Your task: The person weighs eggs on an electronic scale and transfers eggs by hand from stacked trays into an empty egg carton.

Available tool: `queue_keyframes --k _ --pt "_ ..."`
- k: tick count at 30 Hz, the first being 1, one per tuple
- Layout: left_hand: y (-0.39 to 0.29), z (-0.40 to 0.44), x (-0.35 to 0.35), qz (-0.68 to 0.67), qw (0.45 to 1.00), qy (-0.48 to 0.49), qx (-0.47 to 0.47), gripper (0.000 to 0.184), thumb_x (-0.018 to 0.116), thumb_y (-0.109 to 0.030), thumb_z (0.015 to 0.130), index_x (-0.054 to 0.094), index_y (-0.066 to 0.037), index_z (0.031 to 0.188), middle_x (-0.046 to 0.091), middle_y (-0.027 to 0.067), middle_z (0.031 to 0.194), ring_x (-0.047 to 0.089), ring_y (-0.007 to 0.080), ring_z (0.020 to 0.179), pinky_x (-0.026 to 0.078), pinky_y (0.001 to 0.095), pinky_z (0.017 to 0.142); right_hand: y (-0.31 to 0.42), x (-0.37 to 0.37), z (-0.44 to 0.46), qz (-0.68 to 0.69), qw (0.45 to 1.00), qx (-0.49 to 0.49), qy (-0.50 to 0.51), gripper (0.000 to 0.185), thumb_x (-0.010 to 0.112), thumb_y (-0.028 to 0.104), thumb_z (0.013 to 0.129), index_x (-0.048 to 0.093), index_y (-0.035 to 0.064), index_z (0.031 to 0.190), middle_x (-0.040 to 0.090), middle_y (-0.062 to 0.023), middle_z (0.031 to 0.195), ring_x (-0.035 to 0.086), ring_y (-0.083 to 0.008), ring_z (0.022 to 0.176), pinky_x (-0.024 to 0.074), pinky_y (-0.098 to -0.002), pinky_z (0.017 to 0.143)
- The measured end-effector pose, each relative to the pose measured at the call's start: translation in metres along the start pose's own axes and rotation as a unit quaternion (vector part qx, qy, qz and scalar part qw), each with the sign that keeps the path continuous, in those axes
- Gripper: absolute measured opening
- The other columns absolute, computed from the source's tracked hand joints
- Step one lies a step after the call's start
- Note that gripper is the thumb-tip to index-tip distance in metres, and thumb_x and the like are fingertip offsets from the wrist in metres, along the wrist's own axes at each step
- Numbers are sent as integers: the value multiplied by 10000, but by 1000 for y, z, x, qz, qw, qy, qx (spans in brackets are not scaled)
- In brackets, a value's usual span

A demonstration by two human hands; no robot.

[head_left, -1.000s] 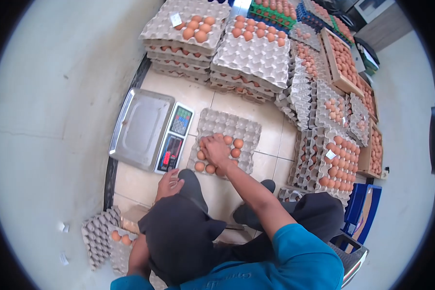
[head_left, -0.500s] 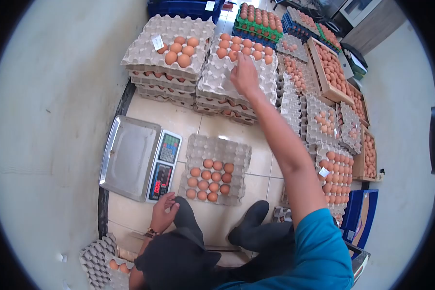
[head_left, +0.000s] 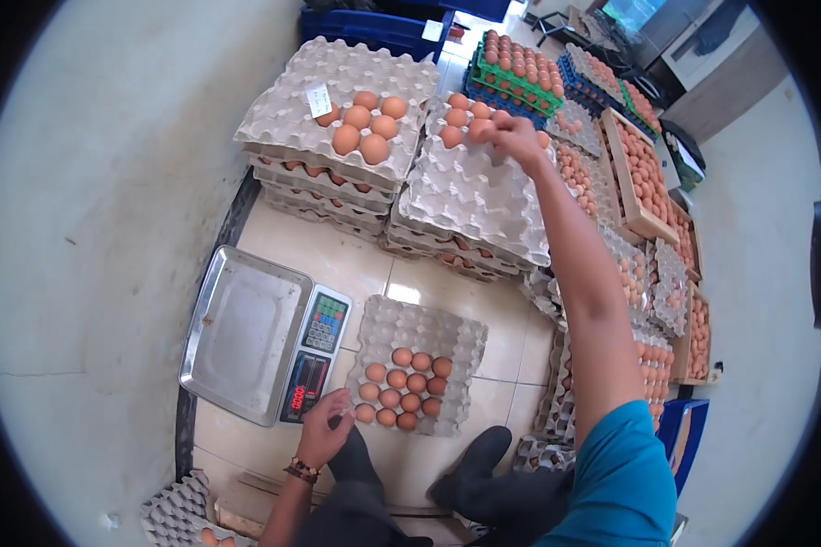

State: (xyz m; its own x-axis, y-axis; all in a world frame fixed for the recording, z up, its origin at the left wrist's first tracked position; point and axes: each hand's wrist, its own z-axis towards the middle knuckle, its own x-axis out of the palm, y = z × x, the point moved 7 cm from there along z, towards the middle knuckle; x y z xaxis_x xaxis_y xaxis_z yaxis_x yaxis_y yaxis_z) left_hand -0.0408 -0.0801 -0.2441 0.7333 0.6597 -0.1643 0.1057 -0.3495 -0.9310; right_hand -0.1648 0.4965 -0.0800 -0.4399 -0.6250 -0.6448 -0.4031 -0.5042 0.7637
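Right hand (head_left: 513, 139) at eggs (head_left: 451, 137), grip unclear | left hand (head_left: 323, 430) half-open | tiled floor (head_left: 342, 251) | pale wall (head_left: 91, 255)

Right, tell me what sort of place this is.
Probably a storeroom or shop area where eggs are sorted and weighed. Eggs fill stacked grey trays and a wooden crate, and a digital scale with a metal pan sits on the tiled floor.
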Motion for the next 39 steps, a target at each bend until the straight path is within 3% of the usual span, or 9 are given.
queue_keyframes --k 3,6,9,11,17,20,25,30,39 --pt "-1 -1 3 -3 1000 3 19 420 705 -75 895 590 9 1289 688 161 1124 689 226 1024 553 334 914 -18 5 -3 454 887 85 -24 285 669 211 833 631 -28 982 624 -92 914 602 -181 767 541 -340 696" --pt "-1 -1 6 -4 1000 16 21 417 707 -79 897 590 13 1287 685 165 1132 690 228 1034 554 335 912 3 26 -2 370 918 101 97 209 652 163 828 636 -23 923 612 -76 854 606 -184 761 550 -332 703" --pt "4 -2 11 -21 1000 16 14 413 708 -84 899 591 16 1282 683 163 1144 690 224 1036 554 335 908 31 45 10 -22 997 8 74 246 704 197 784 685 8 939 641 -84 816 649 -192 818 551 -376 722" --pt "3 -2 12 -17 1000 23 8 413 710 -89 900 591 18 1280 682 161 1152 691 222 1037 554 335 909 19 57 34 -250 964 -87 9 319 783 269 723 743 77 975 707 -119 853 696 -223 912 557 -403 772" --pt "-3 -1 12 -4 999 45 15 421 693 -65 920 565 26 1311 672 130 1178 667 181 1058 545 314 931 58 49 7 -304 949 -86 16 339 808 270 719 764 71 990 717 -108 845 699 -226 914 550 -395 827" --pt "-16 4 10 -40 997 63 3 451 681 -36 926 536 18 1349 649 109 1227 645 158 1088 540 305 945 39 25 3 -86 979 -156 -94 357 822 311 738 758 39 960 686 -74 757 679 -169 748 555 -342 680" --pt "-87 22 -5 -116 992 45 29 624 704 -7 895 439 -22 1460 581 97 1334 616 148 1137 543 303 946 89 67 -145 195 973 -52 112 353 803 368 805 750 35 911 621 -1 640 525 -60 480 397 -227 418" --pt "-135 4 -23 47 988 -4 145 621 776 -55 842 542 -53 1417 614 105 1288 658 155 1031 578 294 864 98 215 -310 201 921 31 332 324 842 314 796 757 9 864 647 -12 673 568 -65 569 430 -249 473" --pt "-17 -34 -112 52 973 -202 96 497 797 -81 812 629 -39 1278 711 134 1134 697 189 997 572 313 866 30 339 -439 453 796 289 279 317 648 359 969 645 42 946 604 -37 693 588 -127 577 479 -257 505"
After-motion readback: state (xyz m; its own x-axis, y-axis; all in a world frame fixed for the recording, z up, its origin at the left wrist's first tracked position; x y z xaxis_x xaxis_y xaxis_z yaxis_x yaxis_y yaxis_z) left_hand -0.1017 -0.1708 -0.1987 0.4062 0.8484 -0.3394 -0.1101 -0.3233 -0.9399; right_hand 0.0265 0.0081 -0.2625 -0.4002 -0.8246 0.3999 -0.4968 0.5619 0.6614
